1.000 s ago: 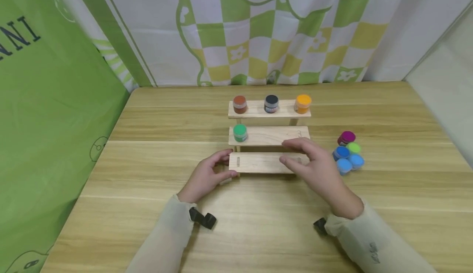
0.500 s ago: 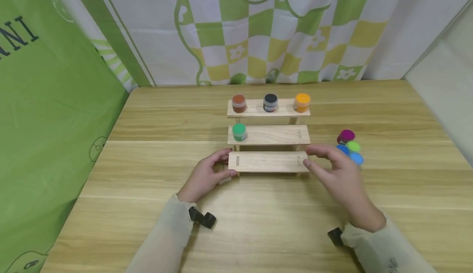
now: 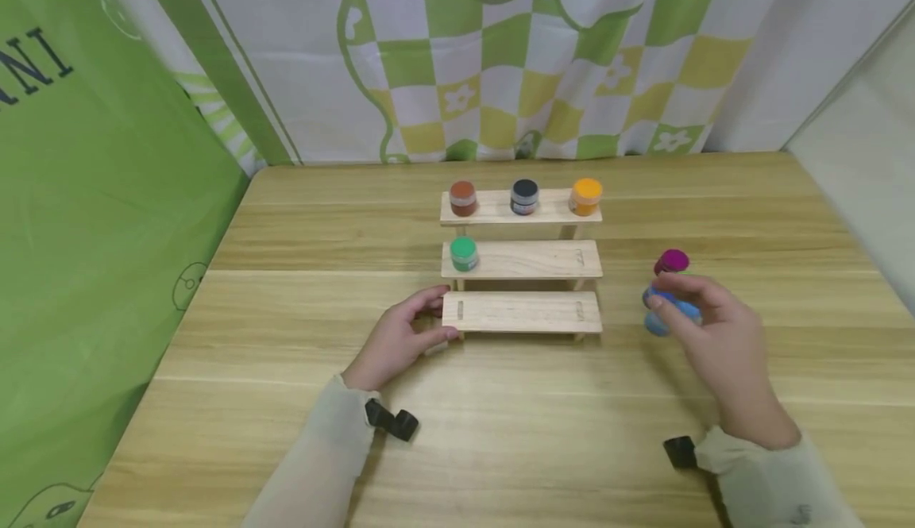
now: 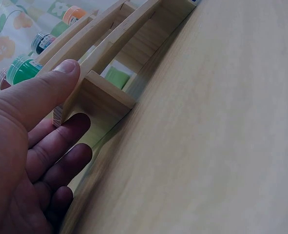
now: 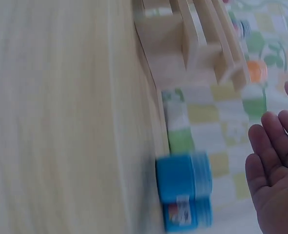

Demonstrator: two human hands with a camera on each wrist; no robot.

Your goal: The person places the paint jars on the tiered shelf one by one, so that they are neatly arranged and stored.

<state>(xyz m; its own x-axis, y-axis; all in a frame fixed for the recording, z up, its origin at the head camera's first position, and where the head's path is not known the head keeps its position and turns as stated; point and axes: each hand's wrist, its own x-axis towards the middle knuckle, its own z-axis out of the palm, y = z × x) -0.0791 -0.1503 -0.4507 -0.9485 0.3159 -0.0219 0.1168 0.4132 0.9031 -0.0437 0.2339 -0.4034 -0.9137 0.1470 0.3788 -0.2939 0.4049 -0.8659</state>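
Note:
A three-tier wooden display stand (image 3: pixel 522 313) stands mid-table. My left hand (image 3: pixel 400 339) holds the left end of its lowest shelf, thumb at the front edge and fingers at the back. In the left wrist view the thumb (image 4: pixel 63 73) lies against the wood. On the top shelf stand a brown paint jar (image 3: pixel 463 198), a black one (image 3: pixel 525 197) and an orange one (image 3: pixel 586 197). A green paint jar (image 3: pixel 463 253) sits on the middle shelf's left. My right hand (image 3: pixel 725 345), holding nothing, hovers over the loose jars, partly hiding blue paint jars (image 3: pixel 657 324).
A magenta paint jar (image 3: pixel 672 261) lies behind the blue ones, right of the stand. The wooden table (image 3: pixel 515 448) ends at the back against a checked curtain (image 3: pixel 529 75). A green cloth (image 3: pixel 107 274) hangs along the left.
My right hand has moved right, from over the stand's lowest shelf to above the loose jars. My left hand stays at the shelf's left end, and the stand has kept its place.

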